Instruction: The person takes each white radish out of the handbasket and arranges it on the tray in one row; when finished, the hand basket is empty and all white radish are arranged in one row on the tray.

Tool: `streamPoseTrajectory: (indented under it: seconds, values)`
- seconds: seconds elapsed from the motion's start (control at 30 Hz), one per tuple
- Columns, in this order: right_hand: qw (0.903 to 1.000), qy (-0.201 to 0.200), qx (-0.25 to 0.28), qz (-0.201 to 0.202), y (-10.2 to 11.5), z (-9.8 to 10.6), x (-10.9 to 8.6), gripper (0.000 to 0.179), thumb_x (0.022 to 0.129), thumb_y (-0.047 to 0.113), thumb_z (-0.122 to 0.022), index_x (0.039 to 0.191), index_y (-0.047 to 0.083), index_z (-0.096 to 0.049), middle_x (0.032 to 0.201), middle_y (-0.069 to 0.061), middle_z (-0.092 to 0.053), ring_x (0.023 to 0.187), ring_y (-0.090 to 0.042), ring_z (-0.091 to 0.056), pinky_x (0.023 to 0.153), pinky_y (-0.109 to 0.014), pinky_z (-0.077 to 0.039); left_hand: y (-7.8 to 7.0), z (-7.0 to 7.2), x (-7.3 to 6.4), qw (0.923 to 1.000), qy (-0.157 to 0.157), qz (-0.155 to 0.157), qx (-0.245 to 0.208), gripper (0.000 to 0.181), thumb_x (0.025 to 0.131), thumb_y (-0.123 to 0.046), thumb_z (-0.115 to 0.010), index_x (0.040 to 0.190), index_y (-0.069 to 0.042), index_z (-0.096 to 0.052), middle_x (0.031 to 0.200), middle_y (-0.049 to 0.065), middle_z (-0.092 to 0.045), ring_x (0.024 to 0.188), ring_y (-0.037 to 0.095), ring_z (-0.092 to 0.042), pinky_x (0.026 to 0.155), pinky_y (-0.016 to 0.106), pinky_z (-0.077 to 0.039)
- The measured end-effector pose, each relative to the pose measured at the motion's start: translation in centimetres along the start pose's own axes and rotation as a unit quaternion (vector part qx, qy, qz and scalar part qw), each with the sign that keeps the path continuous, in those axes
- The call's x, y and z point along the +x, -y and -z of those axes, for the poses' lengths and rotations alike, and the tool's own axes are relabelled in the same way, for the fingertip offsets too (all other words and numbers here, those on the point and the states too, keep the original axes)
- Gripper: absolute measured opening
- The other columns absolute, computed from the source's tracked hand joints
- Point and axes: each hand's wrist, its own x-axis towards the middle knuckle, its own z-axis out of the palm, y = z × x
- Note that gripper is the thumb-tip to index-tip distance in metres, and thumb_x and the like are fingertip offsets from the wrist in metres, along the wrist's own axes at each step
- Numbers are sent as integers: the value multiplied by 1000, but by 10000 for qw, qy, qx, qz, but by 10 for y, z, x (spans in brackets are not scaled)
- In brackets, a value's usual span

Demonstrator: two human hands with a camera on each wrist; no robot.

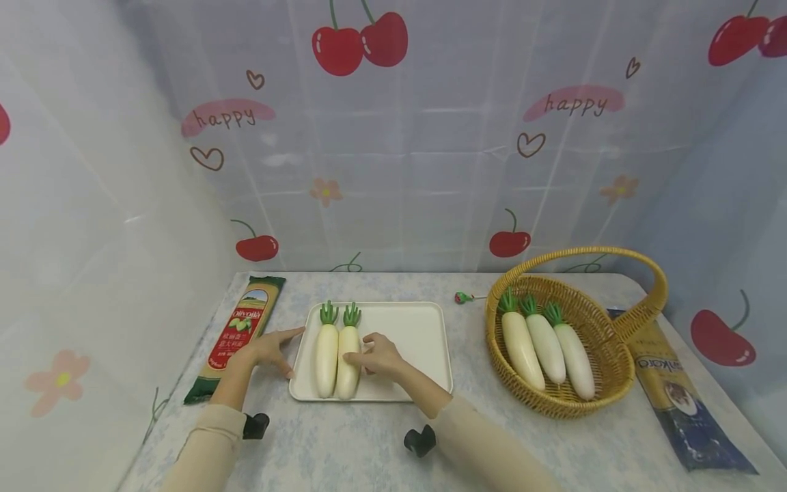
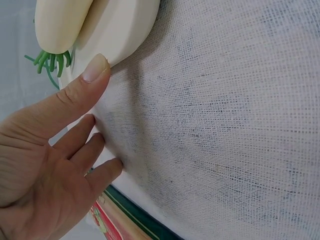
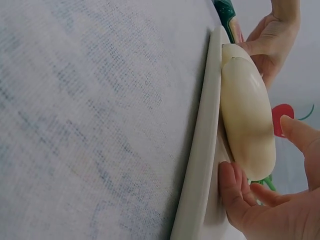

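Note:
Two white radishes with green tops lie side by side on the left part of a white tray (image 1: 406,342): the left radish (image 1: 326,362) and the right radish (image 1: 348,372). My right hand (image 1: 382,357) is over the tray at the right radish's side. In the right wrist view its thumb and fingers are spread around the radish (image 3: 247,120), the fingers low by the tray, and contact is unclear. My left hand (image 1: 269,350) sits just outside the tray's left edge, holding nothing. Its thumb (image 2: 95,70) points at the tray rim in the left wrist view.
At the right stands a wicker basket (image 1: 605,403) with three more white radishes (image 1: 547,348). A brown-and-blue packet (image 1: 682,403) lies beyond it. A red-and-green pasta packet (image 1: 242,324) lies at the left. Behind the tray is a small green-and-red lollipop-like item (image 1: 462,298).

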Motion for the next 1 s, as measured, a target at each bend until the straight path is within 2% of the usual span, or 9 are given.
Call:
streamPoseTrajectory:
  seconds: [0.3,0.53,0.73,1.0]
  values:
    - [9996,174,208,18,-8,14,-14,67,81,30,-72,132,-5,-45,91,-11,-62,65,-21,-62,62,-31,-52,-1,0,-1,9999,10,-99,26,106,59,-15,-89,146,-1,-31,143,34,-30,133,49,-26,105,59,-30]
    - [9984,290,468,93,-14,27,-26,65,83,27,-72,133,-5,-44,99,-14,-59,74,-24,-63,68,-34,-57,-2,1,-1,10000,10,-90,19,106,59,-15,-89,146,-1,-30,143,34,-30,133,49,-26,105,59,-30]
    - [9979,428,426,234,-20,39,-37,65,83,28,-71,134,-4,-45,99,-13,-58,79,-25,-63,71,-36,-57,-1,0,0,9999,10,-105,26,106,58,-15,-89,146,-1,-30,143,34,-30,133,49,-26,105,59,-30]
    - [9957,541,410,628,-23,57,-54,65,84,27,-69,133,-7,-44,97,-13,-61,83,-30,-65,73,-39,-57,-3,0,-2,10000,34,-51,20,106,59,-15,-89,146,-1,-30,144,34,-29,133,50,-26,105,59,-29]
